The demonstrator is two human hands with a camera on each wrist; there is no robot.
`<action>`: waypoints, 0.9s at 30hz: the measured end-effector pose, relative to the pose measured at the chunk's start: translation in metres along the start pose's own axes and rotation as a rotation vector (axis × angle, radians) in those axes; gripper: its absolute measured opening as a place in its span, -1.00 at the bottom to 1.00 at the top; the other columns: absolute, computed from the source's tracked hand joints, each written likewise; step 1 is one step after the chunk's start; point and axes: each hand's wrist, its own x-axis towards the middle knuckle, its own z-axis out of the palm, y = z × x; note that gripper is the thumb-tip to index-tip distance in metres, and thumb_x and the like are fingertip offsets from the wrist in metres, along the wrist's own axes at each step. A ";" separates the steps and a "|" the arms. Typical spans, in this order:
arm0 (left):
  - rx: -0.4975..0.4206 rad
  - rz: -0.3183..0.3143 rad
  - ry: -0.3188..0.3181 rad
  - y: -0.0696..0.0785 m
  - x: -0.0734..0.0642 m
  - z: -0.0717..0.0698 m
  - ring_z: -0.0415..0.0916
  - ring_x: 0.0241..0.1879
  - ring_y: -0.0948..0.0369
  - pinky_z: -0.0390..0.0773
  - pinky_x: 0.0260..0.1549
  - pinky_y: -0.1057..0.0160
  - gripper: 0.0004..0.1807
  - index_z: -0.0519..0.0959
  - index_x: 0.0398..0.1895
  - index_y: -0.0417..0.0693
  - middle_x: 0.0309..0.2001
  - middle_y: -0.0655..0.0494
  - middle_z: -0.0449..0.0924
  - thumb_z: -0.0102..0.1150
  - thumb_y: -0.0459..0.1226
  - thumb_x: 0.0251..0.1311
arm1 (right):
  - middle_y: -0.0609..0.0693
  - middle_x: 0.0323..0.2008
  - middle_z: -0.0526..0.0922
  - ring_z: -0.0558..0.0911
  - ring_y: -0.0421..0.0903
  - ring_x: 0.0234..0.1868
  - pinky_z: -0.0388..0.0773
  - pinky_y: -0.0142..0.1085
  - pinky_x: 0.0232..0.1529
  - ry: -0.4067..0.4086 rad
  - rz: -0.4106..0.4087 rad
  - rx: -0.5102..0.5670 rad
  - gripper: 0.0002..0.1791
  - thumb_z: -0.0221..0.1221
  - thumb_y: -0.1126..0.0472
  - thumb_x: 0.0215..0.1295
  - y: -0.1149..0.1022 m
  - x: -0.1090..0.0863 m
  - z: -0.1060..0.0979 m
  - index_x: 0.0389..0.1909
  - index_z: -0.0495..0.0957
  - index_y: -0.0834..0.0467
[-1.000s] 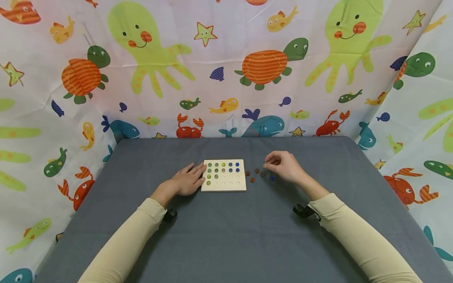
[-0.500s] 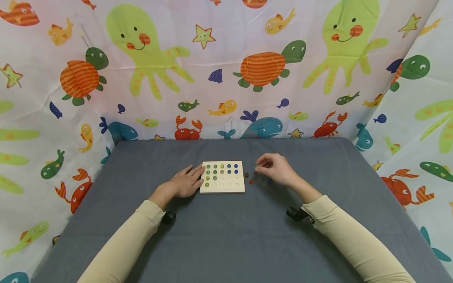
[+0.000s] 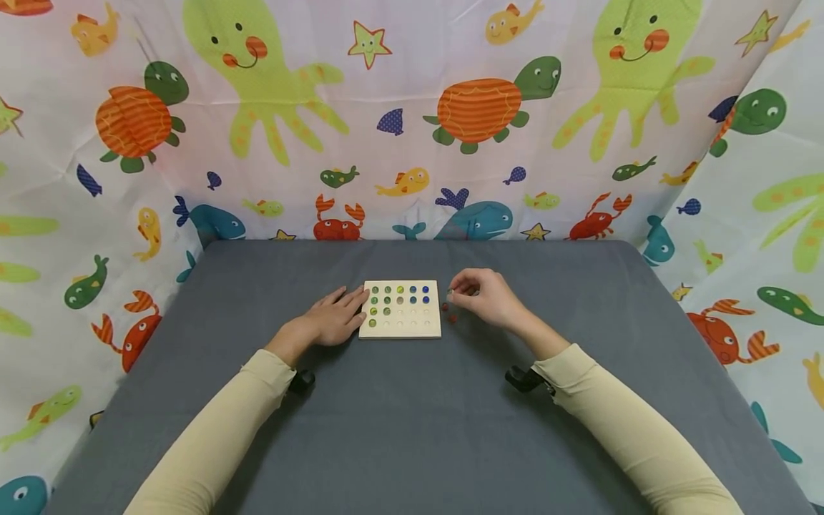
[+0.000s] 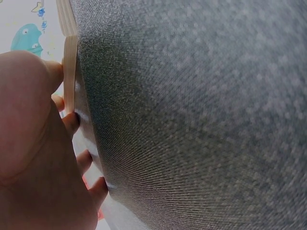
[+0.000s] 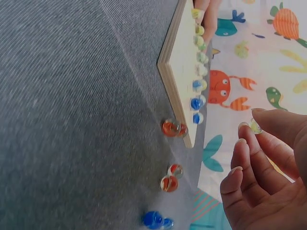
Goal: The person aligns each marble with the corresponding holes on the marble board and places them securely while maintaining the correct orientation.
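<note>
A pale wooden board (image 3: 400, 332) with rows of round hollows lies on the grey cloth. Green, yellow and blue marbles fill its two far rows and part of the nearer ones at the left. My left hand (image 3: 335, 320) rests against the board's left edge, fingers spread and fairly straight; the left wrist view shows thumb and fingertips touching the wooden edge (image 4: 70, 72). Just off the board's right side, my right hand (image 3: 486, 297) pinches a clear yellowish marble (image 5: 256, 126) between thumb and index finger, above the cloth. The other fingers are loosely bent.
Several orange-red marbles (image 5: 169, 183) lie loose on the cloth right of the board, some close to its edge. Blue marbles (image 5: 152, 220) lie farther off, hidden by my right hand in the head view. A sea-animal curtain (image 3: 476, 111) stands behind the table.
My right hand has moved left toward the board, carrying the pinched marble over the loose ones. The left hand stays at the board's edge. The head view has shifted slightly.
</note>
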 end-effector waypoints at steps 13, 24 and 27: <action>-0.005 0.037 0.011 0.009 -0.013 -0.013 -0.33 0.62 -0.17 -0.15 0.52 -0.26 -0.33 -0.13 0.70 0.02 0.68 0.02 -0.24 -0.39 0.02 0.66 | 0.03 -0.31 0.72 0.64 -0.03 -0.34 0.59 -0.20 -0.40 -0.052 -0.025 0.062 -0.79 0.30 0.24 0.40 -0.015 0.011 0.016 -0.07 0.69 0.28; -0.014 0.030 0.018 -0.006 -0.001 -0.005 -0.37 0.63 -0.13 -0.16 0.51 -0.28 -0.32 -0.18 0.70 0.11 0.68 0.11 -0.27 -0.38 0.04 0.65 | 0.03 -0.28 0.71 0.64 -0.07 -0.28 0.60 -0.22 -0.25 -0.073 -0.067 0.041 -0.83 0.32 0.23 0.39 -0.023 0.017 0.036 -0.11 0.70 0.23; -0.020 0.034 0.013 -0.004 -0.001 -0.003 -0.38 0.63 -0.13 -0.18 0.52 -0.27 -0.32 -0.18 0.70 0.11 0.68 0.11 -0.28 -0.38 0.04 0.65 | 0.03 -0.27 0.72 0.65 -0.07 -0.26 0.62 -0.20 -0.19 -0.089 -0.066 0.040 -0.82 0.32 0.22 0.39 -0.024 0.017 0.041 -0.11 0.70 0.23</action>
